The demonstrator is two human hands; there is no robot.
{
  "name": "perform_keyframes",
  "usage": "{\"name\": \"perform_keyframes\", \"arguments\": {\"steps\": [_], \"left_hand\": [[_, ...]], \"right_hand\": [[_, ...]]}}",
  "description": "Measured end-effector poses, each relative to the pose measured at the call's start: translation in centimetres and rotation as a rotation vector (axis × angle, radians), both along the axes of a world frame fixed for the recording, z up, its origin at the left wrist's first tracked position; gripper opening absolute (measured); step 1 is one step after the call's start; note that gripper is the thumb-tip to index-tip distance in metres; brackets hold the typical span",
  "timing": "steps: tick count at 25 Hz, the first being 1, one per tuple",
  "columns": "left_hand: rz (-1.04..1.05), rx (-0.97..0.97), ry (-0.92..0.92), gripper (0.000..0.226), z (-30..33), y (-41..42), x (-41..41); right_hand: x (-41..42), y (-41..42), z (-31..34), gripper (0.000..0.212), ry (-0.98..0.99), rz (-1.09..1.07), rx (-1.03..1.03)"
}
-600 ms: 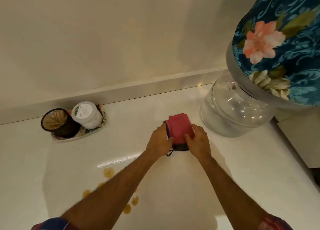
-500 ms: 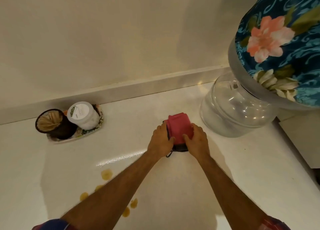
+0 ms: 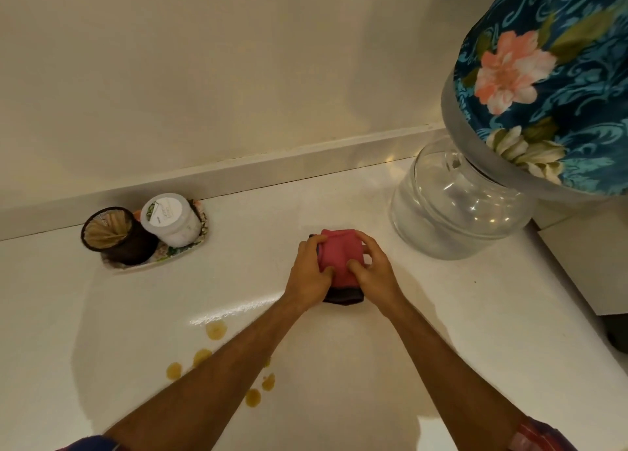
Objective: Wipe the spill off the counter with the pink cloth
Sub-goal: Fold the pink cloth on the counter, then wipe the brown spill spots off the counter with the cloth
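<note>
A folded pink cloth (image 3: 336, 255) lies on a dark cloth (image 3: 343, 296) in the middle of the white counter (image 3: 441, 331). My left hand (image 3: 311, 273) grips the pink cloth's left side and my right hand (image 3: 372, 270) grips its right side, fingers curled over the top. The spill (image 3: 215, 330) is several yellow-brown drops on the counter near my left forearm, which hides part of them.
A small patterned tray (image 3: 190, 246) at the back left holds a dark cup of toothpicks (image 3: 108, 233) and a white-lidded jar (image 3: 170, 219). A clear glass water container (image 3: 455, 212) under a floral blue cover (image 3: 550, 76) stands at the right. A low backsplash ledge (image 3: 238, 175) borders the wall.
Both hands have closed further over the pink cloth, fingers now curled on its top. The cloth stays in the same spot on the counter.
</note>
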State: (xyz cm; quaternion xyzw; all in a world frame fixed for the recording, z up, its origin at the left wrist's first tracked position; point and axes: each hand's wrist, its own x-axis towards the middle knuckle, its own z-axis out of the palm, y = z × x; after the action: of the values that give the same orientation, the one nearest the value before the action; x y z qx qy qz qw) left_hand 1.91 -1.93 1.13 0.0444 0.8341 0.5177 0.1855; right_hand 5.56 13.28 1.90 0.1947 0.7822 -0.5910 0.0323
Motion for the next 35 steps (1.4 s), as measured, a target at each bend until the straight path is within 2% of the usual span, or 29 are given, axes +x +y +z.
{"name": "perform_keyframes", "arguments": {"steps": [4,8,14,16,20,22,24,26,28,31,33,35], "left_hand": [[0.050,0.050,0.051,0.062,2.8,-3.3,4.0],[0.109,0.076,0.099,0.065,4.9,-7.2,8.7],[0.134,0.026,0.038,0.066,3.3,-11.5,16.0],[0.054,0.006,0.023,0.062,2.4,-12.0,17.7],[-0.064,0.063,0.011,0.052,1.1,-13.6,20.7],[-0.037,-0.048,0.068,0.049,0.3,-15.8,21.6],[0.004,-0.190,0.116,0.055,-0.5,-19.3,22.1],[0.062,-0.290,0.180,0.065,-1.4,-23.6,22.3],[0.122,-0.444,0.246,0.072,-2.6,-28.1,22.5],[0.082,-0.692,0.257,0.083,-4.9,-33.9,22.6],[0.033,-0.787,0.262,0.084,-6.2,-35.9,22.4],[0.036,-0.794,0.286,0.079,-7.1,-36.4,22.3]], "right_hand": [[3.5,-2.9,2.9,0.054,0.034,0.061,-0.133],[7.6,-6.3,4.7,0.061,0.023,0.104,-0.304],[13.9,-10.2,2.3,0.063,0.000,0.189,-0.304],[15.3,-10.5,0.9,0.055,0.002,0.194,-0.148],[17.7,-10.8,-1.1,0.046,0.027,0.161,0.554],[18.5,-11.5,-1.6,0.054,0.094,0.171,0.749],[18.5,-12.3,-2.4,0.052,0.266,0.341,0.898],[17.9,-13.1,-4.0,0.034,0.412,0.575,1.073],[17.1,-14.2,-4.5,0.035,0.255,0.688,1.147],[16.2,-16.0,-5.5,0.068,0.036,0.465,1.115],[15.0,-16.6,-5.7,0.069,0.020,0.398,1.061],[13.5,-17.0,-5.8,0.061,0.069,0.437,1.032]]}}
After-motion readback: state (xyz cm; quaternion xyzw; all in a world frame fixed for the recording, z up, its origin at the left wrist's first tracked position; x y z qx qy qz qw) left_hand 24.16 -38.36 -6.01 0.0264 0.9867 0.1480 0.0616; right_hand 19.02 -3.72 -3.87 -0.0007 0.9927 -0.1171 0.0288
